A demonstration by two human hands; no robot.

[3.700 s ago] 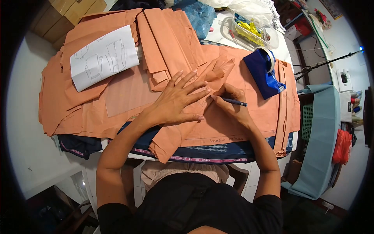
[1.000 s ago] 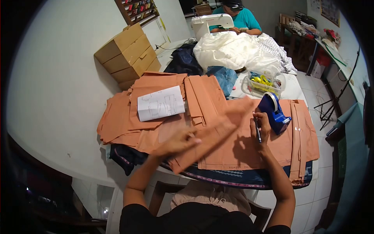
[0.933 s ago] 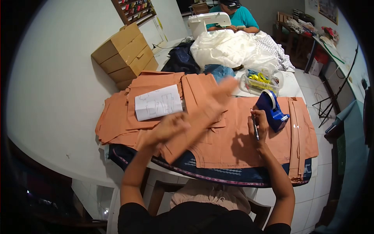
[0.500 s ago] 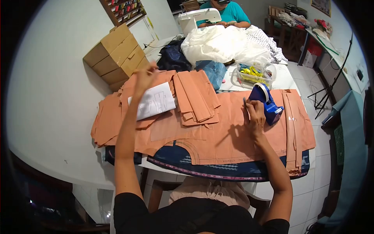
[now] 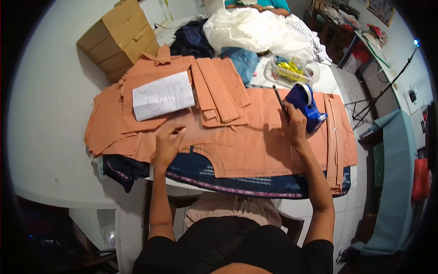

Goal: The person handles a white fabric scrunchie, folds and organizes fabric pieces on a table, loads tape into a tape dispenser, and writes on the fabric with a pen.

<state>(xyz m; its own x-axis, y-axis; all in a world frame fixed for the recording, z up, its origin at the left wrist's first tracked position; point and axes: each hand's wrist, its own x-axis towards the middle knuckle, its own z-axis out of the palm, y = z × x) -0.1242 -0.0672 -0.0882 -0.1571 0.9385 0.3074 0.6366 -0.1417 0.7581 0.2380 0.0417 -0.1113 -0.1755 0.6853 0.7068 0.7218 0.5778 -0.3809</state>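
My left hand is over the left part of the large orange paper pattern, fingers curled but apart, with nothing in it. A dark pen is held in my right hand, its upper end pointing away from me. Just right of that hand stands a blue tape dispenser. Folded orange pieces lie beyond my left hand, beside a white sheet with drawn shapes. Dark blue patterned fabric shows beneath the orange paper.
Cardboard boxes stand at the back left. White fabric, a blue plastic bag and a clear box with yellow tape lie at the back. A person in teal sits beyond. Narrow orange strips lie right.
The folded orange piece from my left hand now lies at the back left, near the boxes. My left hand has come back toward me, empty. My right hand still holds the pen.
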